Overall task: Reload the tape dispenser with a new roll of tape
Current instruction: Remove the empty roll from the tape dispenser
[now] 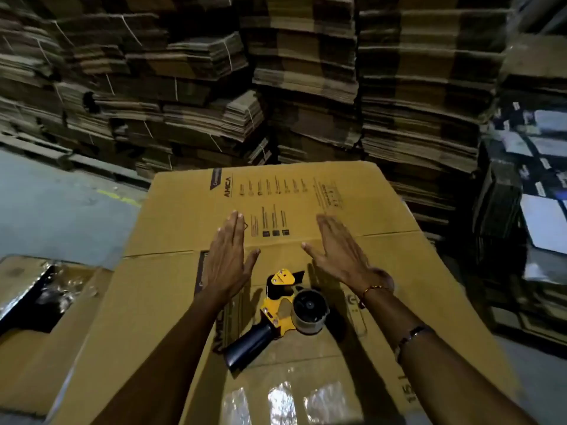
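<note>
**Dispenser lying on the carton, both hands flat above it**

The tape dispenser (pixel 277 305) lies on its side on top of a large brown cardboard box (pixel 399 271), near the middle of the box's top face. Yellow frame, black handle pointing down-left toward the camera. A roll of tape (pixel 310 311) sits on its hub at the right side, clear or pale film, dark core showing. Whether the roll is new or used cannot be told.

Left hand (pixel 227 256) spread wide and flat, fingers straight and together, thumb out, holding nothing; it hovers just left of and beyond the dispenser head. Right hand (pixel 340 250) likewise wide and empty, slightly blurred, just right of and beyond the dispenser. A thin bracelet (pixel 376 289) on the right wrist, a second band (pixel 411 335) farther up the forearm.

Box carries black print and strips of glossy tape along its near seam. An opened carton (pixel 46 289) with shiny plastic inside stands at lower left. Behind, tall stacks of flattened cardboard (pixel 306 72); grey concrete floor (pixel 61 210) at left.
</note>
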Tool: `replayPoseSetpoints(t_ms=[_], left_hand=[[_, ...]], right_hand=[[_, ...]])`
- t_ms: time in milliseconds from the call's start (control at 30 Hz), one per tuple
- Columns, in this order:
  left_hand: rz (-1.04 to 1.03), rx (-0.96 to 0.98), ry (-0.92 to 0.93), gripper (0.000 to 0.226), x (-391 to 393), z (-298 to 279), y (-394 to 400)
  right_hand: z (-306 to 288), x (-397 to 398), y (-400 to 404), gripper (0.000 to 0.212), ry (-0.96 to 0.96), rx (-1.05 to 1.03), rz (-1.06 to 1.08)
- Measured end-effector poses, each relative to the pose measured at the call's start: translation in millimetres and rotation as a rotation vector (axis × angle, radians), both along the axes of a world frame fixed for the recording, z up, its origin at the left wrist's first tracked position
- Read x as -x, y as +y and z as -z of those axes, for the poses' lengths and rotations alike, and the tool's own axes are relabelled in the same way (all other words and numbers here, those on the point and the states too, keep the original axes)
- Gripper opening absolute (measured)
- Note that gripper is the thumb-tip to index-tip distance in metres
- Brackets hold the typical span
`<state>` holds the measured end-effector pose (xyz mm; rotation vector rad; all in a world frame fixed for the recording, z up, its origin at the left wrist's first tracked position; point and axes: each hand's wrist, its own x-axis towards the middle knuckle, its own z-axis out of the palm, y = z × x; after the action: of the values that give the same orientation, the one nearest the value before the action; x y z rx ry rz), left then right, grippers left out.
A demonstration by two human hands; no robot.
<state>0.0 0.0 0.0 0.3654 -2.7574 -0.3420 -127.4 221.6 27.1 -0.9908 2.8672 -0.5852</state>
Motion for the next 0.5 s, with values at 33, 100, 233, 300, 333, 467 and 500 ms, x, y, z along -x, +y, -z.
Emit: replayPoseSetpoints(t_ms=[33,100,233,300,333,467,500], left_hand=[[0.007,-0.049,-0.036,0.078,-4.2,5.6,6.0],[0.02,-0.15,-0.119,0.071,-14.8,15.6,18.3],[-0.015,-0.366,-0.268,0.056,-44.9,45.8,43.6],[-0.034,-0.458,-0.306,0.051,-57.6,60.0,51.4],[-0.023,-0.519,-0.326,0.048,-63.1,63.4,54.9],[-0.069,-0.783,-0.297,0.033,-71.4,65.9,70.4],[-0.1,-0.813,-0.294,0.032,-72.0,62.5,73.1]], right_hand=[[6.3,-2.8,2.8,0.076,-0.064,-0.006,-0.014],[21.2,-7.2,11.7,0.066,-0.139,-0.035,-0.051],[47.3,-23.1,29.6,0.056,-0.284,-0.074,-0.083],[56.2,-29.9,36.2,0.057,-0.327,-0.077,-0.097],[58.6,-34.7,38.9,0.058,-0.346,-0.079,-0.096],[74.4,-45.1,48.2,0.062,-0.447,-0.072,-0.173],[77.7,-48.3,49.5,0.065,-0.456,-0.061,-0.184]])
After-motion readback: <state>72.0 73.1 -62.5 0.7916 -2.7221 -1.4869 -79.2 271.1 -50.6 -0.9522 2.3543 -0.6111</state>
